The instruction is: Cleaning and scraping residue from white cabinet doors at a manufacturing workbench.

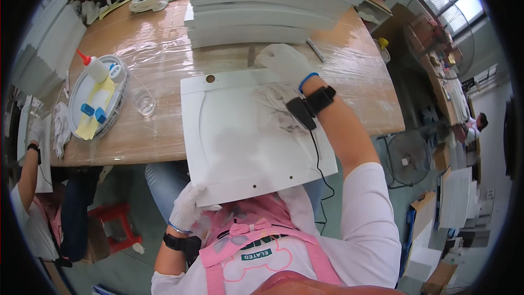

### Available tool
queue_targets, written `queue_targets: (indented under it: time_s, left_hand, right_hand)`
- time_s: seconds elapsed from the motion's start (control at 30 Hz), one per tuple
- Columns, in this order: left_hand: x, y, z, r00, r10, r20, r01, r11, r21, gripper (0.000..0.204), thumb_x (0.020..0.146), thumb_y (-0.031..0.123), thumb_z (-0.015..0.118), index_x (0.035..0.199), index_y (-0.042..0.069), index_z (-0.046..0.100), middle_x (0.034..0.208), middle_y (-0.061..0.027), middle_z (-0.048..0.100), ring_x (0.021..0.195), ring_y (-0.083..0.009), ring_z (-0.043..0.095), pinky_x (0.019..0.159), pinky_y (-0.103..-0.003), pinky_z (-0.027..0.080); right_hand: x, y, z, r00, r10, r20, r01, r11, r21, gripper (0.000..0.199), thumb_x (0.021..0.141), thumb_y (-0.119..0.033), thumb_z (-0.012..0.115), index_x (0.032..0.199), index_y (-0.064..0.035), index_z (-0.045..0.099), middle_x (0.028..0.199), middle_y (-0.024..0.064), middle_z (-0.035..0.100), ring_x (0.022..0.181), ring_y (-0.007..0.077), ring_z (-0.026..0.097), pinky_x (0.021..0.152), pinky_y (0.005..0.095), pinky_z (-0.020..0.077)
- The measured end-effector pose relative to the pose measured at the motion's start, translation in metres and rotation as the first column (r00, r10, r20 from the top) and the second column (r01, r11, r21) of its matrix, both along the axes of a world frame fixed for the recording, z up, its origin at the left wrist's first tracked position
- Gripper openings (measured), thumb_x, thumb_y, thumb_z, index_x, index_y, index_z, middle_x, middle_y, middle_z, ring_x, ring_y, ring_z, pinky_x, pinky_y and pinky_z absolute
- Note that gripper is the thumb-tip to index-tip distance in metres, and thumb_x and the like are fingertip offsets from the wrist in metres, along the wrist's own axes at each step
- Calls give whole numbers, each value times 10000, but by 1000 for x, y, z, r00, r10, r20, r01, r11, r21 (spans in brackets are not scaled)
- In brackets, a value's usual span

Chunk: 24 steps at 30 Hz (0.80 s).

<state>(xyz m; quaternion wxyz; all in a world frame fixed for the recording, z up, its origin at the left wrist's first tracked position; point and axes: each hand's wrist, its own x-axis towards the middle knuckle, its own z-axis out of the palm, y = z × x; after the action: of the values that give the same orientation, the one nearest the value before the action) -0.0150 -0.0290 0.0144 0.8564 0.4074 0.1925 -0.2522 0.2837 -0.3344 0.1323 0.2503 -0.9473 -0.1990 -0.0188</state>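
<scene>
The white panel is lying in front of the tall stack of white boards, on the person's side. The gloved left hand is gripping the panel's left corner, the one facing away from the stack. The gloved right hand is sitting near the stack's base; whether it is gripping anything or lying open, I cannot tell. A crumpled cloth is resting on the panel, and a round tray is standing left of the stack.

White gloves, blue wristbands, black wrist devices, one with a cable, and blue jeans are worn; a white printed shirt is overlaid by a pink apron with a bow.
</scene>
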Motion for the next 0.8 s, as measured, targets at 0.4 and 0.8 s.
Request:
queue_targets:
  time_s: [0.4, 0.8]
  left_hand:
    - [25, 24, -31, 953, -301, -34, 283, 926, -248, 567, 928, 211, 654, 1384, -66, 463, 1270, -198, 614, 1045, -334, 677, 777, -492, 631]
    - [35, 15, -35, 938, -272, 213, 229, 952, 205, 530, 980, 281, 589, 1387, -44, 491, 1264, -86, 619, 1154, -156, 572, 989, -303, 461]
  right_hand:
    - [114, 57, -77, 956, -285, -73, 201, 813, -546, 274, 869, -185, 569, 1023, -83, 772, 1119, 200, 713, 1042, 410, 671, 870, 491, 545]
    - [101, 29, -81, 951, -287, 116, 310, 877, -367, 272, 932, -210, 511, 997, -33, 708, 1025, 230, 703, 1023, 423, 649, 866, 483, 525]
